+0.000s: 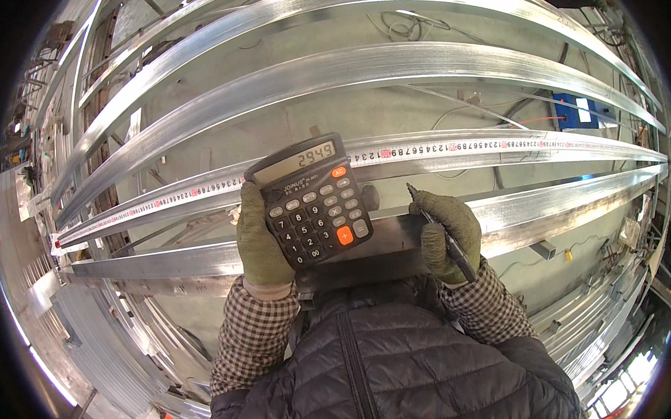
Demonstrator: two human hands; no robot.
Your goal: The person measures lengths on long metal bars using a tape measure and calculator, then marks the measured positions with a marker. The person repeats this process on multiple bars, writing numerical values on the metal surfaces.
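A black calculator (pixel 312 201) with grey and orange keys is held up in front of me, its display lit with digits. My left hand (pixel 263 240), in a green glove, grips its left edge. To the right, my gloved right hand (pixel 451 233) is closed around a black marker pen (pixel 448 241), tip pointing up and left toward the calculator, apart from it. Behind the calculator, a white tape measure (pixel 495 146) lies stretched along a metal bar (pixel 578 138); the calculator hides part of it.
Several long silvery metal bars (pixel 432 56) run across the view, bending at the rim. A blue device (pixel 575 111) sits at the far right. A coiled cable (pixel 411 24) lies on the floor at the far side. Stacked metal profiles (pixel 112 342) lie at the near left.
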